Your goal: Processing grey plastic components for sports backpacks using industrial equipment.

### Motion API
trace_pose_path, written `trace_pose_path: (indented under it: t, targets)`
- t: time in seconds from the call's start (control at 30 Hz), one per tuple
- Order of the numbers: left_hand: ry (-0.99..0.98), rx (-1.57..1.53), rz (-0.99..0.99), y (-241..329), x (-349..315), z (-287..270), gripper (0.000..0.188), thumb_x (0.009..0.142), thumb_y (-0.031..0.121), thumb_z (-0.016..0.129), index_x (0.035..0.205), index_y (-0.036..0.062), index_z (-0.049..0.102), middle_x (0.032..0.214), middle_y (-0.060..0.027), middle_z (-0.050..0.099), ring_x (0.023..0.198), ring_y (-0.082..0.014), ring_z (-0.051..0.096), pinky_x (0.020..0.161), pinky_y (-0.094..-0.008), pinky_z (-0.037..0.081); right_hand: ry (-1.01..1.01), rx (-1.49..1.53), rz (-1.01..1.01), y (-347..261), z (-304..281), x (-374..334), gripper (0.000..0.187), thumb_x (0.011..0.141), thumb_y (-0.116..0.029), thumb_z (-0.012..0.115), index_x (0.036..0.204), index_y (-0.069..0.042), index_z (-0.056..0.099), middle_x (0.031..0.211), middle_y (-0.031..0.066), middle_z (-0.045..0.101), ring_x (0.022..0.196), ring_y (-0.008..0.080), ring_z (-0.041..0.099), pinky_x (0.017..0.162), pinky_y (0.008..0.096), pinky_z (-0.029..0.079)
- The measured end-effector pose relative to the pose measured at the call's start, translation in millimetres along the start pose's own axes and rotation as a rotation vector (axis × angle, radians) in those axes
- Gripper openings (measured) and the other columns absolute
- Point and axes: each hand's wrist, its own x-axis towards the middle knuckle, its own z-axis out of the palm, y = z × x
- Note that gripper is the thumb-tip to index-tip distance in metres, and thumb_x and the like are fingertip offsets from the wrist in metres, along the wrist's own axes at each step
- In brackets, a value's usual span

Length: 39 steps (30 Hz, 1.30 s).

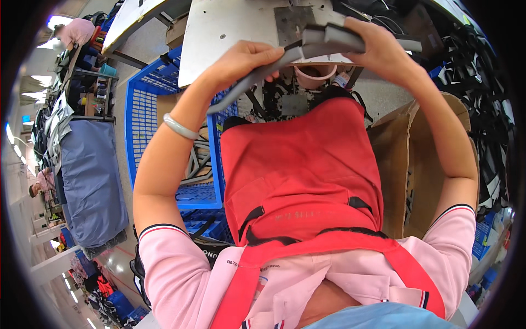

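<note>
The bundle of long, curved, matt grey strips (329, 44), apparently rubber or soft plastic, is held raised over the near edge of the white, flat worktop (241, 27), beyond the lap of the red fabric apron (301, 148). The bundle is supported at 2 places. At the left grip (244, 61), a bare hand, a strip is closed upon between thumb and curled fingers; its free length hangs down toward the blue, slotted plastic crate (218, 159). At the right grip (375, 46), the stacked, thicker portion is clasped, and a further length projects past the hand on the right. The exact number of strips cannot be told, because layers are overlapped. The brown cardboard box (390, 170) is located below the right forearm.

Handling: the bundle is judged to be light, flexible yet springy, not fragile, and only slightly slippery. Individual layers may slide if pressure is relaxed. Hold is best taken around the full stack at the thick portion, with the thin length steadied near the opposite end of the overlap.
</note>
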Motion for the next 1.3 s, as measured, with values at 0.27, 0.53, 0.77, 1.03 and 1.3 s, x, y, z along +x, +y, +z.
trace_pose_path:
  t: [0.27,0.53,0.77,1.03,1.3]
  targets:
    - [0.456,0.485,0.398,30.6,26.6,-5.4,0.030,0.087,0.029,0.067,0.096,0.0015,0.074,0.067,-0.0061,0.066,0.061,-0.0102,0.059,0.057,-0.0269,0.047,0.074,-0.034,0.219,12.8,-13.1,14.0,0.059,0.080,-0.023,0.076,0.128,0.002,0.052,0.123,0.0247,0.060,0.117,0.0353,0.058,0.099,0.0360,0.044]
    - [0.452,0.390,0.346,30.2,46.9,-21.7,0.030,0.086,0.030,0.069,0.097,0.0027,0.075,0.068,-0.0059,0.067,0.060,-0.0093,0.058,0.055,-0.0261,0.046,0.032,-0.074,0.157,12.1,-28.5,34.8,0.059,0.073,-0.032,0.079,0.111,0.006,0.055,0.095,0.0273,0.063,0.094,0.0418,0.063,0.077,0.0438,0.049]
    - [0.439,0.343,0.342,28.6,51.3,-27.1,0.028,0.086,0.030,0.069,0.096,0.0045,0.076,0.068,-0.0033,0.067,0.056,-0.0062,0.052,0.052,-0.0221,0.044,0.060,-0.068,0.122,15.8,-26.4,40.5,0.057,0.072,-0.032,0.079,0.108,0.006,0.055,0.095,0.0277,0.062,0.094,0.0407,0.063,0.078,0.0438,0.048]
    - [0.442,0.333,0.310,18.7,62.4,-41.9,0.027,0.091,0.029,0.066,0.103,0.0064,0.075,0.073,-0.0018,0.067,0.060,-0.0056,0.052,0.053,-0.0211,0.041,0.090,-0.084,0.114,20.9,-24.8,48.6,0.062,0.072,-0.034,0.078,0.114,0.006,0.056,0.104,0.0284,0.063,0.101,0.0404,0.062,0.086,0.0412,0.049]
    - [0.458,0.375,0.259,15.7,28.0,-44.4,0.031,0.091,0.030,0.065,0.104,0.0034,0.073,0.081,-0.0026,0.069,0.068,-0.0083,0.059,0.055,-0.0238,0.048,0.156,-0.136,0.081,3.1,1.6,10.1,0.055,0.079,-0.016,0.073,0.127,-0.002,0.052,0.118,0.0179,0.063,0.109,0.0369,0.059,0.095,0.0406,0.047]
